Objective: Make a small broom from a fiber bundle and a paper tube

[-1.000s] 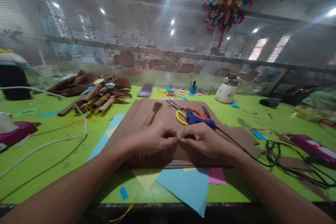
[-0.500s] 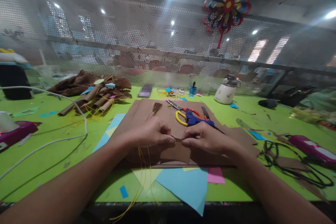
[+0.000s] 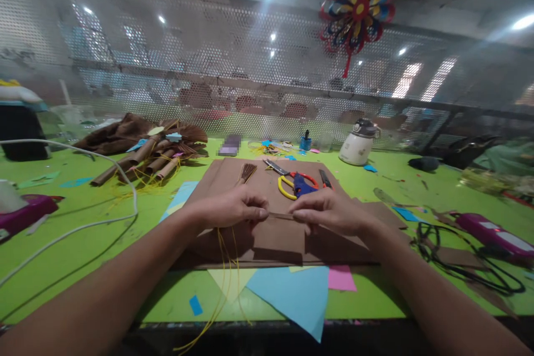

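Note:
My left hand (image 3: 244,208) and my right hand (image 3: 319,211) pinch the two ends of the upper edge of a small brown paper piece (image 3: 279,238). Between the fingertips that edge shows as a narrow strip. Underneath lies a stack of larger brown sheets (image 3: 200,192). A bundle of thin brown strips or pleats (image 3: 248,172) pokes out behind my left hand, and yellow strings (image 3: 223,289) trail from under that wrist over the front edge. Beyond my right hand rest scissors (image 3: 287,186) with red and yellow handles, a blue-handled tool (image 3: 302,184) and a black-and-red tool (image 3: 324,179).
Brown paper rolls (image 3: 142,153) with yellow string lie at the left, near a white cable (image 3: 136,200). A white bottle (image 3: 356,144) and a blue glue bottle (image 3: 306,142) stand at the back. Black cord (image 3: 434,245) and a purple device (image 3: 492,233) lie right. Light-blue paper (image 3: 296,295) overhangs the front.
My hands have moved apart along the paper's edge. More of the strip between my fingertips and of the brown piece below it now shows.

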Motion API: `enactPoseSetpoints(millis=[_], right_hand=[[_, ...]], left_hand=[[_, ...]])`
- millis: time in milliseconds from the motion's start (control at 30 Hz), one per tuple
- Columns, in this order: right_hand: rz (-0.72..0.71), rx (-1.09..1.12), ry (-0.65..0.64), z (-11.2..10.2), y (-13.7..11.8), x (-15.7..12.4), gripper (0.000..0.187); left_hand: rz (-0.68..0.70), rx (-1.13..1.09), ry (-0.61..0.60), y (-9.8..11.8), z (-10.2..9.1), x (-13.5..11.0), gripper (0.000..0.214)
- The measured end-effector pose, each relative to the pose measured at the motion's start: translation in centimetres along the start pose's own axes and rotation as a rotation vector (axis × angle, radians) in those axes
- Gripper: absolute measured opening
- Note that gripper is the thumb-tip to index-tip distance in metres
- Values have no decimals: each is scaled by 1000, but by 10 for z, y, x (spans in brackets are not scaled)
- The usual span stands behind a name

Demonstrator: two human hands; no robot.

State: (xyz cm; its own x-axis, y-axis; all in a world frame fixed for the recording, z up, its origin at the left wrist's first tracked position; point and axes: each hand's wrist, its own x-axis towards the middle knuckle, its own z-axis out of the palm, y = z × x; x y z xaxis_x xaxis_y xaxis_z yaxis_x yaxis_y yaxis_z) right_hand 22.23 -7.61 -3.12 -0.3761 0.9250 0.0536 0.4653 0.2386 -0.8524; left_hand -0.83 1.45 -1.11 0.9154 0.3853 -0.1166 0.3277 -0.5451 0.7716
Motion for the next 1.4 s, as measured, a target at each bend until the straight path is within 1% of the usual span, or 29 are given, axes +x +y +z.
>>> enactPoseSetpoints(millis=[100,133,167,233,300,367,400,433,467,500,567,633,667,700,800,900,1000,1067,1167,1300,1400], right_hand=[[-64,136,143,-3,2,0,35],[-88,168,157,-3,1,0,33],[-107,193,142,-1,-1,0,32],[-133,229,58,4,-8,-2,32],[-169,239,10,9,-15,-4,26],[-206,236,37,13,-20,-5,19],[-214,239,57,14,-21,-5,18],[-210,248,70,14,-21,-6,19],[-192,264,68,14,-21,-6,20],[-163,282,49,15,-19,-5,21],[-93,297,-15,15,-16,-4,22],[-47,231,-88,15,-13,-3,22],[-39,173,-115,16,-12,-2,23],[-39,106,-133,16,-11,-2,23],[-31,-63,-130,16,-8,1,26],[-23,-193,-70,19,-5,3,30],[-47,-308,-1,23,-2,5,29],[-66,-352,15,26,0,5,24],[-93,-377,14,28,2,5,19],[-158,-450,33,31,1,4,18],[-217,-561,36,34,0,5,18]], left_hand=[[2,-146,37,2,0,-2,26],[14,-205,34,3,1,-3,25],[28,-261,21,4,4,-3,24],[47,-362,-12,6,9,-4,23],[48,-428,-59,7,16,-5,22],[42,-475,-143,7,22,-3,22],[35,-491,-186,7,24,-2,22],[23,-498,-210,6,25,-1,22],[8,-494,-204,5,25,0,22],[-4,-483,-164,3,24,1,22],[-17,-443,0,2,21,3,24],[-21,-391,158,4,17,4,29],[-21,-361,198,5,16,5,32],[-20,-327,208,6,15,5,35],[4,-190,141,4,19,7,34],[22,-29,101,-5,25,11,29],[31,55,90,-13,28,14,26],[38,79,97,-14,29,14,24],[51,154,119,-10,30,12,20],[44,312,134,-5,31,11,17],[69,368,109,-9,33,13,16]])
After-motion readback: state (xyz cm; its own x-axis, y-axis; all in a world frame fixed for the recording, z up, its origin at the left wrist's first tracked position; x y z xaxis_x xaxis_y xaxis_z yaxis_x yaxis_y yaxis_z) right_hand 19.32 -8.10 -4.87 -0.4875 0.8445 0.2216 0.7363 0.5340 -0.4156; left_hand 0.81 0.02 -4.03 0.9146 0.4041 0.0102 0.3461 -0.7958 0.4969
